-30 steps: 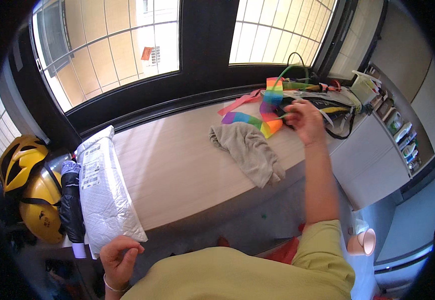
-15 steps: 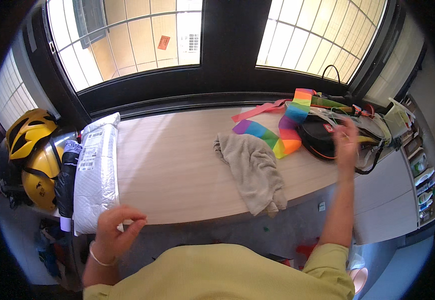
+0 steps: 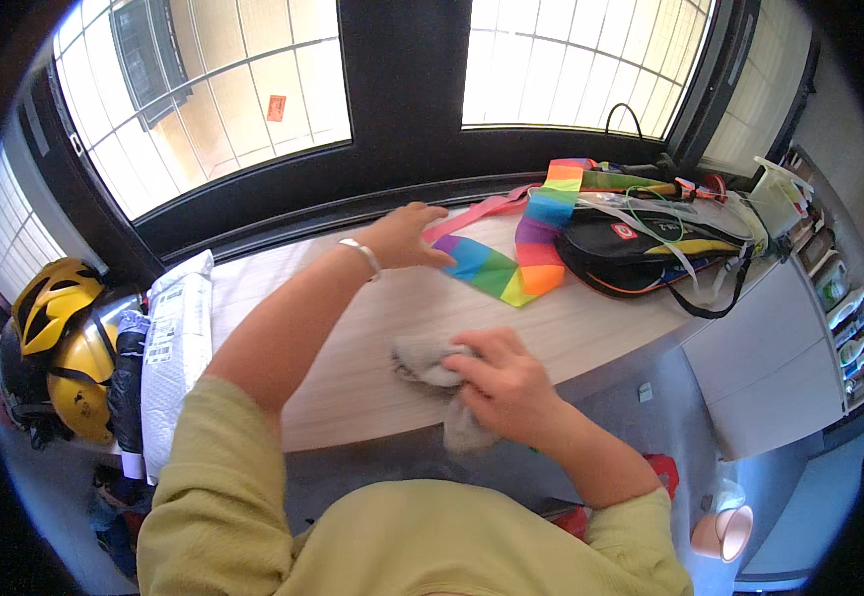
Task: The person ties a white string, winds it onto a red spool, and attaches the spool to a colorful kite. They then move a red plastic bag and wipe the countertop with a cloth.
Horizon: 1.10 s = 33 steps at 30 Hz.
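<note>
My right hand (image 3: 509,389) grips a bunched grey cloth (image 3: 424,360) near the front edge of the wooden counter (image 3: 333,397); part of the cloth hangs below the fist. Farther back, my left hand (image 3: 407,236) reaches out with fingers apart, beside the near end of a rainbow-coloured ribbon (image 3: 492,270). Whether its fingertips touch the ribbon I cannot tell. A pink strap (image 3: 487,207) lies just beyond that hand. The ribbon runs up against a black racket bag (image 3: 621,253) with a yellow stripe.
On the left stand a white padded parcel (image 3: 176,348), a black folded umbrella (image 3: 129,387) and yellow helmets (image 3: 79,368). A black-framed window (image 3: 402,149) borders the back of the counter. Shelves with bottles (image 3: 849,338) are at the right, and a pink pot (image 3: 722,533) is on the floor.
My right hand has come from the racket bag to the cloth and bunched it up. My left hand has moved from beside the parcel to the ribbon's end. The view has shifted slightly.
</note>
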Motion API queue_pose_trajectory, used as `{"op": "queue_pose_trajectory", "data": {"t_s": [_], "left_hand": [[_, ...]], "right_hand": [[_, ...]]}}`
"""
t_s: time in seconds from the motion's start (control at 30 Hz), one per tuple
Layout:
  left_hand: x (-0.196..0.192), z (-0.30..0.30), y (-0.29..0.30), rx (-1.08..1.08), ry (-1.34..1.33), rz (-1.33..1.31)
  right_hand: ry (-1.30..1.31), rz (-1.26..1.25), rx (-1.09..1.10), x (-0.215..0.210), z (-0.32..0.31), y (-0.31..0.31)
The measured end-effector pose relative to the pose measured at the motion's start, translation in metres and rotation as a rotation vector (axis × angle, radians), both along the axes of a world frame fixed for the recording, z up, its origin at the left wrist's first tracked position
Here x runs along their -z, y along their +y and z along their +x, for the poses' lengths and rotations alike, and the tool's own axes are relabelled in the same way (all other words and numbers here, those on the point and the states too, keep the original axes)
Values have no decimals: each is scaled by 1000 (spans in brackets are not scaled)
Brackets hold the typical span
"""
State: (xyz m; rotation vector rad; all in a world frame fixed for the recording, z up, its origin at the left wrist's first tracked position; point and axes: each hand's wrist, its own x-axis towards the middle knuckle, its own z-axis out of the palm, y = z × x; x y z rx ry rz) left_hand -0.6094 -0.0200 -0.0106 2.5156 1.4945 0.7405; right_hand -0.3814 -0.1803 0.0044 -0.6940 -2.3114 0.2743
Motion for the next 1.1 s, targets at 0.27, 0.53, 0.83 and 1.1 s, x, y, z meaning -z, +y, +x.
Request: {"op": "queue_pose_trajectory", "data": {"t_s": [0.27, 0.53, 0.83, 1.1], "left_hand": [[2, 47, 56, 58, 15, -339], [-117, 129, 70, 199, -1118, -647], [-155, 143, -27, 523, 53, -152], [-220, -1, -88, 209, -22, -179]], "right_hand": [[434, -233, 499, 12, 84, -1], [-397, 107, 234, 27, 35, 55], [-372, -154, 463, 48, -27, 221], [-148, 172, -640, 51, -179, 15]]}}
